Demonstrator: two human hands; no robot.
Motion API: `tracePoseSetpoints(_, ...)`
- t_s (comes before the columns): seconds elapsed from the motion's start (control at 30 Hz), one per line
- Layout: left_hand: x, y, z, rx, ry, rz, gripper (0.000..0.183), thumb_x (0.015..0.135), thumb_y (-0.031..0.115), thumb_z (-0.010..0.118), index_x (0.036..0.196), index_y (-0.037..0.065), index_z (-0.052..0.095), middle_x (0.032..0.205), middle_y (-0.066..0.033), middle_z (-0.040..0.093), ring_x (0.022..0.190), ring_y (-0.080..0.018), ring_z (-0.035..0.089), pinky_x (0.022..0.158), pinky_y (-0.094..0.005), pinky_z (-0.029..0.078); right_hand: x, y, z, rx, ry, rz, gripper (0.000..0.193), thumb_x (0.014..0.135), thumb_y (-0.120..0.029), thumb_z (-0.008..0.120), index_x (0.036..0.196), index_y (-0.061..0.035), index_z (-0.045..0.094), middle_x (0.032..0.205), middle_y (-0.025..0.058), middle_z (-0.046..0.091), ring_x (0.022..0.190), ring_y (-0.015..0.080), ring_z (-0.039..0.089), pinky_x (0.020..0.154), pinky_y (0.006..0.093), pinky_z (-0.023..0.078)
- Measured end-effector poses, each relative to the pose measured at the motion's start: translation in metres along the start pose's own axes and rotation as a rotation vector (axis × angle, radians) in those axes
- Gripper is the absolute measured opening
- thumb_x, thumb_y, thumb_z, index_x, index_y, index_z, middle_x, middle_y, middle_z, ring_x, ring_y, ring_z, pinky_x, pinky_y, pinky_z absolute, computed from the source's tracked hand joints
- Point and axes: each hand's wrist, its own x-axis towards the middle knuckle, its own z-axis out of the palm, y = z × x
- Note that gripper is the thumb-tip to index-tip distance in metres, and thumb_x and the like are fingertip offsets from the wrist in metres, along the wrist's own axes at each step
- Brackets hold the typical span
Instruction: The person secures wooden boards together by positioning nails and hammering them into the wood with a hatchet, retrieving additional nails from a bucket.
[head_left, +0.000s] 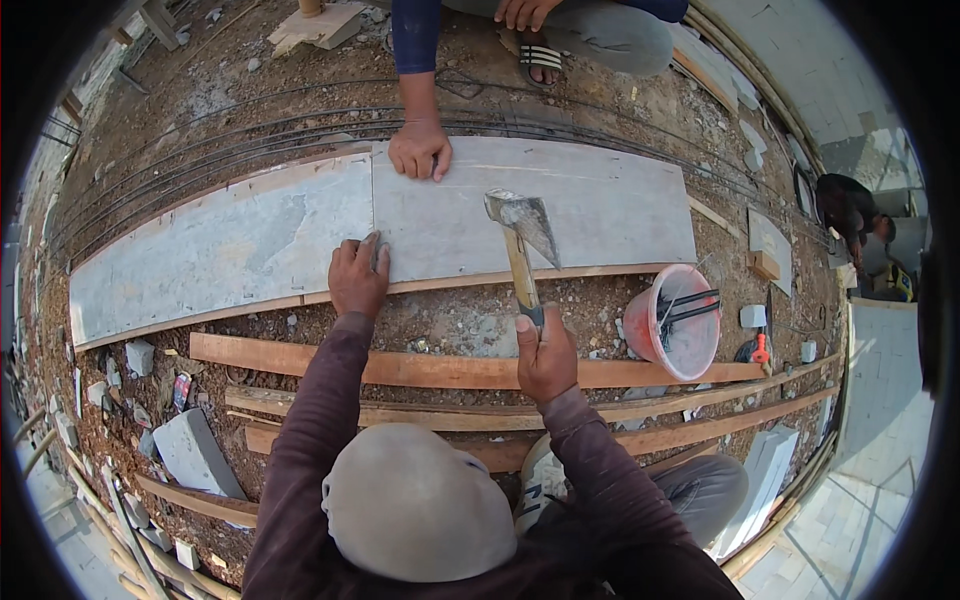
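Note:
My right hand (548, 355) is wrapped round the handle of a hatchet (523, 230), whose broad metal head is raised over the right part of a grey-faced panel. My left hand (358, 277) rests at the near edge of the left panel (230, 250), beside the seam where it meets the right panel (610, 200). Its thumb and fingers are pinched together; whatever they hold is too small to make out. Across the seam, a co-worker's hand (420, 150) presses on the right panel near its far edge.
Long wooden battens (450, 370) lie between me and the panels. A pink bucket (675, 320) with dark-handled tools stands at the right. Steel rods (300, 130) run behind the panels. A grey block (195, 450) lies at the left. Another person (850, 215) crouches far right.

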Motion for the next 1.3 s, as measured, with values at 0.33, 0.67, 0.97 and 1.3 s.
tracePoseSetpoints(0.33, -0.009, 0.000, 0.007, 0.000, -0.078, -0.026, 0.024, 0.085, 0.022, 0.067, 0.107, 0.012, 0.067, 0.089, -0.0084, 0.057, 0.084, -0.0268, 0.056, 0.076, -0.0379, 0.048, 0.002, 0.031, 0.033, -0.164, -0.165, 0.151, 0.039, 0.095, -0.038, 0.054, 0.103, 0.0003, 0.051, 0.076, 0.0230, 0.064, 0.072, 0.0460, 0.062, 0.062, 0.0543, 0.048)
tracePoseSetpoints(0.67, -0.004, 0.001, 0.009, -0.014, -0.120, -0.045, 0.025, 0.087, 0.021, 0.064, 0.110, 0.009, 0.063, 0.092, -0.0120, 0.056, 0.088, -0.0311, 0.056, 0.078, -0.0409, 0.047, -0.001, 0.052, 0.039, -0.310, -0.202, 0.193, 0.038, 0.095, -0.038, 0.055, 0.101, -0.0006, 0.052, 0.082, 0.0237, 0.066, 0.075, 0.0444, 0.064, 0.065, 0.0537, 0.049)
tracePoseSetpoints(0.97, 0.003, 0.011, 0.005, 0.003, -0.133, -0.024, 0.027, 0.088, 0.025, 0.063, 0.108, 0.008, 0.060, 0.095, -0.0132, 0.055, 0.089, -0.0311, 0.055, 0.079, -0.0408, 0.047, -0.011, 0.056, 0.040, -0.362, -0.201, 0.185, 0.042, 0.096, -0.043, 0.051, 0.099, -0.0014, 0.052, 0.080, 0.0251, 0.065, 0.073, 0.0437, 0.064, 0.062, 0.0533, 0.050)
tracePoseSetpoints(1.3, 0.002, -0.037, -0.052, 0.025, -0.165, -0.168, 0.043, 0.087, 0.027, 0.065, 0.123, 0.006, 0.057, 0.094, -0.0147, 0.056, 0.091, -0.0329, 0.056, 0.080, -0.0417, 0.048, 0.002, -0.015, 0.001, -0.102, -0.062, -0.258, 0.037, 0.096, -0.039, 0.054, 0.097, -0.0025, 0.050, 0.076, 0.0231, 0.064, 0.072, 0.0443, 0.063, 0.060, 0.0512, 0.049)
